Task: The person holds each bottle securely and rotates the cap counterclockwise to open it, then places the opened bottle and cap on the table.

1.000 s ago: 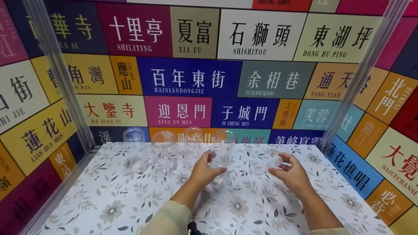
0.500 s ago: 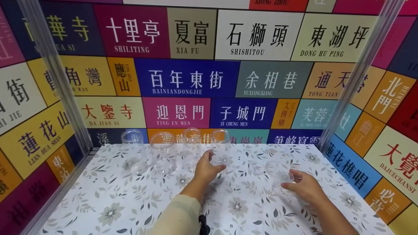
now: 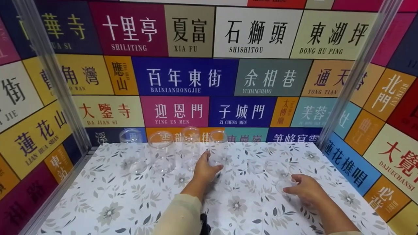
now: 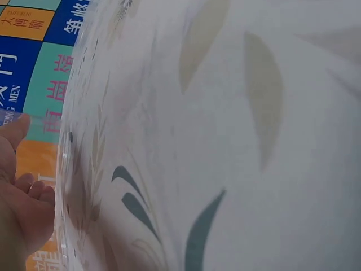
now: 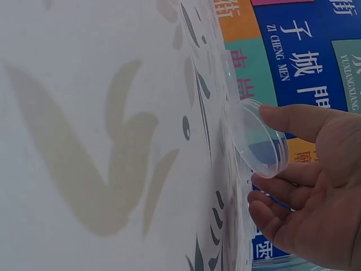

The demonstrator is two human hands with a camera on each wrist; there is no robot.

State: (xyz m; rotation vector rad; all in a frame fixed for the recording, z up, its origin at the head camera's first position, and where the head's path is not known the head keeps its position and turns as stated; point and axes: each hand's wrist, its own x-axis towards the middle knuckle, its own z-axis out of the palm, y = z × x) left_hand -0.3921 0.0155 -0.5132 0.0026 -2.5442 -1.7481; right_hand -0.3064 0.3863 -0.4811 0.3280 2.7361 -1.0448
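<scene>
In the head view my left hand (image 3: 205,172) is at the left side of a clear jar (image 3: 218,145), its thumb in front of the jar and its fingers curving round the side. That hand (image 4: 25,203) is partly cut off in the left wrist view, where only a faint clear edge shows by a fingertip. My right hand (image 3: 307,190) pinches a clear round lid (image 5: 273,141) by its rim between thumb and fingers, low over the table. Two more clear lids (image 3: 276,168) lie on the cloth just beyond it.
Three other clear jars (image 3: 161,151) stand in a row left of my left hand. A floral cloth covers the table (image 3: 130,195). Sign-patterned panels (image 3: 186,76) close off the back and sides, with clear posts (image 3: 356,75) at the corners.
My right hand has moved right and toward me, and now holds a lid nearer the front. My left hand has stayed at the same jar. The head view has shifted slightly.
</scene>
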